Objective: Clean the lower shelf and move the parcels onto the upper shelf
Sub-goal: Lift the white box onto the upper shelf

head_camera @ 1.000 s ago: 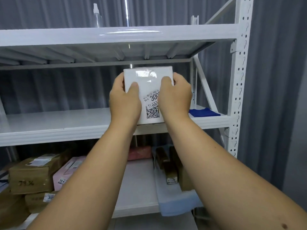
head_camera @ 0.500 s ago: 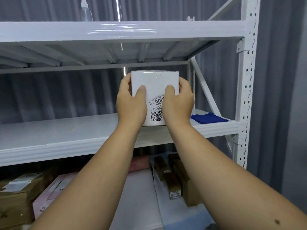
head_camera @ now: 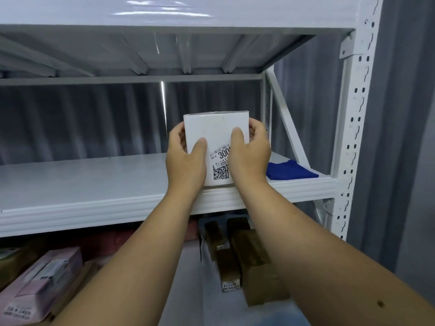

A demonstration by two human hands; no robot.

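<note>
A white parcel (head_camera: 215, 130) with a barcode and QR label stands upright at the front edge of the upper shelf (head_camera: 94, 184). My left hand (head_camera: 186, 161) grips its left side, thumb on the front face. My right hand (head_camera: 249, 154) grips its right side, fingers wrapped round the edge. Whether the parcel's base touches the shelf is hidden by my hands. On the lower shelf (head_camera: 188, 267) lie a pink parcel (head_camera: 40, 283) at the left and several brown boxes (head_camera: 247, 260) at the right.
A folded blue cloth (head_camera: 290, 170) lies on the upper shelf, just right of the parcel. The rack's white perforated upright (head_camera: 353, 128) stands at the right. Another shelf (head_camera: 164, 15) runs above. Grey curtain hangs behind.
Both hands have carried the white parcel forward and down to the upper shelf's front edge. The view has moved closer to the rack.
</note>
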